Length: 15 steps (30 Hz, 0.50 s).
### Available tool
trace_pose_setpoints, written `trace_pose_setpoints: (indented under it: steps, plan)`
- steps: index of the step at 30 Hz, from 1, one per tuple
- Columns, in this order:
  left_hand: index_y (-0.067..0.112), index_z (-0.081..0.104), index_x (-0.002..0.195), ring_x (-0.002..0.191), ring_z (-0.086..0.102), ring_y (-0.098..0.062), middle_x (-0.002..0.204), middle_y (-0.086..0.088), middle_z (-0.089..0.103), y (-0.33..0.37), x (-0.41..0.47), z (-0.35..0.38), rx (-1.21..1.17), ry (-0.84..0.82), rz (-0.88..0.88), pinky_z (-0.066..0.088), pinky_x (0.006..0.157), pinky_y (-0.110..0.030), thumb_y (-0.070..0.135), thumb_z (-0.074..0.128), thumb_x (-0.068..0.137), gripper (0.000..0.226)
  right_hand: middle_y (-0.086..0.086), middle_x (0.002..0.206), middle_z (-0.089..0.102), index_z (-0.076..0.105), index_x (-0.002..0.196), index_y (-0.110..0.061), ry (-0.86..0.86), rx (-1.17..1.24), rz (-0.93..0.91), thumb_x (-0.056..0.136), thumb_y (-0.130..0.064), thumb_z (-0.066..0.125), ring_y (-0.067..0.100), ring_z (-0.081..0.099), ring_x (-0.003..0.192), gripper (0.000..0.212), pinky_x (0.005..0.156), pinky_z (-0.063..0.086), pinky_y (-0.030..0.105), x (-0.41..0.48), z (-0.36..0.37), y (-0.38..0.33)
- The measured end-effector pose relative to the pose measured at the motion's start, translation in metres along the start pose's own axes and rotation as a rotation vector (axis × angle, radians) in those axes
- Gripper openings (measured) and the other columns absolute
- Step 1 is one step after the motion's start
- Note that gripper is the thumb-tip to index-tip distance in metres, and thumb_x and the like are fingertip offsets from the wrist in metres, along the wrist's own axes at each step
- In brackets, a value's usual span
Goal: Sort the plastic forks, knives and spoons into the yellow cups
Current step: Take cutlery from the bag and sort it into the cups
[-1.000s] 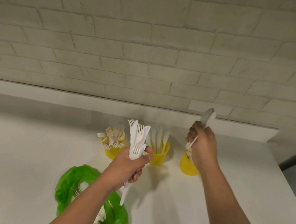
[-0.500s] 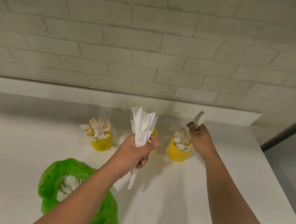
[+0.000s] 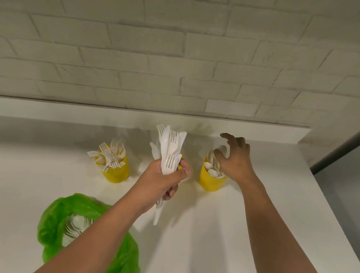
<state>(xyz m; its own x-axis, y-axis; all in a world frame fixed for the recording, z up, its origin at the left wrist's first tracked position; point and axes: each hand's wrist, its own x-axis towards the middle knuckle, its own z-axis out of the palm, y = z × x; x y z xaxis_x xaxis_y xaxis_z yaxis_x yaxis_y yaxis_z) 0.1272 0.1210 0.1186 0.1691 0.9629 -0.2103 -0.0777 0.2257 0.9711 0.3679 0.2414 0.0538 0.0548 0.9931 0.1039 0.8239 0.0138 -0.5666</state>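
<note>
- Plastic forks, knives and spoons: a mixed bundle (image 3: 170,148) stands upright in my left hand (image 3: 161,182), fingers wrapped round the handles, above the bench (image 3: 210,234)
- My right hand (image 3: 235,159) hovers with fingers spread over the right cup (image 3: 211,182), holding nothing I can see
- Done, I judge: forks fill the left cup (image 3: 117,170) and spoons lie in the right cup; the middle cup (image 3: 180,167) is mostly hidden
- Left: this bundle, plus more cutlery in the green bag (image 3: 58,219)
- The pieces look thin, white and glossy
</note>
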Motion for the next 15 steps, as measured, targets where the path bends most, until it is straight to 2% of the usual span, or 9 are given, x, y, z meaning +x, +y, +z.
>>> trace_pose_setpoints:
  steps: [2, 5, 6, 8, 10, 11, 13, 15]
  plan:
    - [0.022, 0.063, 0.085, 0.047, 0.041, -0.019, 0.056, 0.0, 0.041, 0.001, 0.0, 0.0, 0.003, -0.002, 0.0, 0.031, 0.048, -0.027, 0.025, 0.075, 0.085, 0.012, 0.003, 0.141, 0.049, 0.044, 0.143, -0.041, -0.094, -0.035, -0.008, 0.089, -0.056, 0.042, 0.03, 0.044, 0.131, 0.056, 0.099, 0.04, 0.046, 0.002, 0.0, -0.006]
    - [0.02, 0.063, 0.086, 0.047, 0.041, -0.019, 0.056, 0.001, 0.042, 0.002, 0.0, 0.0, 0.014, 0.003, -0.006, 0.031, 0.047, -0.026, 0.017, 0.073, 0.094, 0.013, 0.007, 0.155, 0.04, 0.038, 0.153, -0.033, -0.27, -0.203, 0.072, 0.104, -0.038, 0.037, 0.034, 0.037, 0.14, 0.049, 0.111, 0.032, 0.057, 0.0, -0.004, -0.014]
    - [0.02, 0.062, 0.087, 0.047, 0.041, -0.019, 0.056, 0.0, 0.042, 0.003, -0.001, 0.0, 0.014, 0.005, -0.005, 0.031, 0.046, -0.025, 0.017, 0.072, 0.094, 0.013, 0.007, 0.157, 0.038, 0.034, 0.155, -0.032, -0.236, -0.232, 0.068, 0.104, -0.036, 0.039, 0.034, 0.036, 0.142, 0.051, 0.113, 0.03, 0.059, -0.002, -0.007, -0.019]
    - [0.02, 0.061, 0.087, 0.047, 0.04, -0.019, 0.057, -0.001, 0.042, 0.004, -0.002, -0.001, -0.007, 0.0, 0.002, 0.029, 0.046, -0.025, 0.018, 0.074, 0.09, 0.013, 0.005, 0.159, 0.035, 0.03, 0.157, -0.031, -0.037, -0.198, 0.002, 0.1, -0.039, 0.042, 0.032, 0.033, 0.143, 0.059, 0.115, 0.028, 0.059, -0.011, -0.017, -0.038]
    - [0.02, 0.06, 0.088, 0.046, 0.039, -0.018, 0.058, -0.003, 0.041, 0.006, -0.003, -0.003, -0.039, 0.006, -0.001, 0.026, 0.045, -0.023, 0.018, 0.074, 0.086, 0.015, 0.006, 0.144, 0.051, 0.046, 0.148, -0.026, 0.16, 0.113, -0.059, 0.092, -0.04, 0.044, 0.025, 0.048, 0.129, 0.058, 0.107, 0.04, 0.047, -0.026, -0.029, -0.066]
    - [0.02, 0.059, 0.088, 0.045, 0.037, -0.017, 0.058, -0.003, 0.04, 0.006, -0.003, -0.003, -0.055, 0.021, -0.006, 0.024, 0.045, -0.023, 0.015, 0.074, 0.087, 0.016, 0.004, 0.129, 0.059, 0.058, 0.135, -0.024, 0.176, 0.325, -0.068, 0.088, -0.036, 0.047, 0.016, 0.056, 0.114, 0.049, 0.098, 0.045, 0.038, -0.038, -0.033, -0.083]
    - [0.021, 0.056, 0.087, 0.046, 0.033, -0.016, 0.059, -0.003, 0.037, 0.006, -0.002, -0.004, -0.119, 0.071, 0.001, 0.023, 0.044, -0.022, 0.01, 0.074, 0.091, 0.021, -0.002, 0.098, 0.065, 0.067, 0.103, -0.026, 0.027, 0.66, -0.05, 0.083, -0.027, 0.051, 0.007, 0.06, 0.083, 0.026, 0.078, 0.047, 0.028, -0.068, -0.03, -0.112]
    - [0.022, 0.053, 0.08, 0.048, 0.031, -0.016, 0.059, -0.001, 0.035, 0.007, -0.001, -0.005, -0.19, 0.164, 0.044, 0.024, 0.044, -0.023, 0.02, 0.075, 0.092, 0.025, 0.001, 0.083, 0.06, 0.059, 0.093, -0.03, -0.173, 0.817, -0.021, 0.079, -0.024, 0.055, 0.013, 0.057, 0.072, 0.016, 0.07, 0.05, 0.038, -0.099, -0.01, -0.129]
